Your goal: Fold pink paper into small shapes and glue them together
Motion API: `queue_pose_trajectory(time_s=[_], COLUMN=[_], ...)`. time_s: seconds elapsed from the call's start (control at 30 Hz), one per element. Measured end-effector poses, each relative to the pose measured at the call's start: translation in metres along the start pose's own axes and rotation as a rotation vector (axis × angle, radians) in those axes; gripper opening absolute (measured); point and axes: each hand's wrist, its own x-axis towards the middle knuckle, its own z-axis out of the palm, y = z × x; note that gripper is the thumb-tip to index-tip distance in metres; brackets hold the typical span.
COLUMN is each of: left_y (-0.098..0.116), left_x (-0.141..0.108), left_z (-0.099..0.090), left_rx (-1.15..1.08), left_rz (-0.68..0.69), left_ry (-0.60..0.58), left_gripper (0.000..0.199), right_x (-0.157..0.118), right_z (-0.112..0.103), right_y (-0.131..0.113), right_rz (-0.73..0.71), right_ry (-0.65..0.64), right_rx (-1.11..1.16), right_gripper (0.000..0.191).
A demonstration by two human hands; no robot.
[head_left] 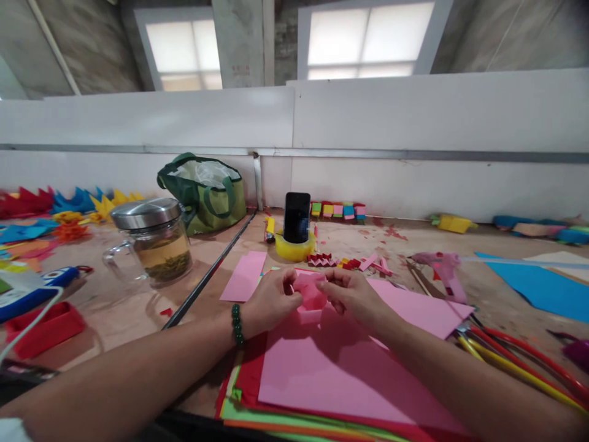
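Note:
A small folded pink paper piece (310, 298) is held up between my two hands, over a stack of coloured sheets with a large pink sheet (331, 374) on top. My left hand (273, 301), with a green bead bracelet at the wrist, pinches the piece's left side. On its right side the fingers of my right hand (352, 294) are closed on the upper edge. Left of my hands lies a pink paper strip (245, 276). Behind them are zigzag-folded red and pink strips (322, 260).
A phone (297, 216) stands in a yellow tape roll (294, 248). At left are a glass tea mug (159, 245), a green bag (221, 205) and a red box (43, 328). A pink glue gun (444, 270), scissors (515, 356) and blue paper (538, 285) lie at right.

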Motion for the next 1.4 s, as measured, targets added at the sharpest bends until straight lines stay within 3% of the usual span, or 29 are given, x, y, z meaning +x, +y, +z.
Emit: queue_pose_trajectory(time_s=[0.17,0.4,0.63,1.0,1.1,1.27,1.4], left_y=[-0.007,-0.007,-0.007,-0.005,-0.006,-0.01,-0.011], left_x=[0.006,0.007,0.007,0.006,0.006,0.006,0.007], left_z=[-0.003,-0.003,-0.003,-0.002,-0.002,-0.002,-0.002], left_rx=[-0.052,-0.164,-0.157,-0.11,-0.098,-0.066,-0.062], left_rz=[-0.063,-0.107,-0.081,-0.01,-0.003,-0.009,-0.013], left_ry=[0.067,0.065,0.066,-0.011,-0.034,-0.023,-0.025], left_gripper=[0.011,0.011,0.007,0.015,0.016,0.012,0.011], right_x=[-0.005,-0.011,-0.011,-0.015,-0.014,-0.01,-0.005], right_z=[0.001,0.004,0.0,-0.008,-0.01,-0.017,-0.023], right_y=[-0.007,-0.009,0.0,-0.009,-0.01,-0.005,0.001], right_rz=[-0.044,-0.173,-0.477,-0.603,-0.641,-0.774,-0.795], right_ry=[0.04,0.044,-0.031,-0.141,-0.152,-0.198,-0.22], right_rx=[0.025,-0.194,-0.445,-0.601,-0.636,-0.717,-0.769], right_gripper=[0.045,0.042,0.044,0.063,0.057,0.017,0.019])
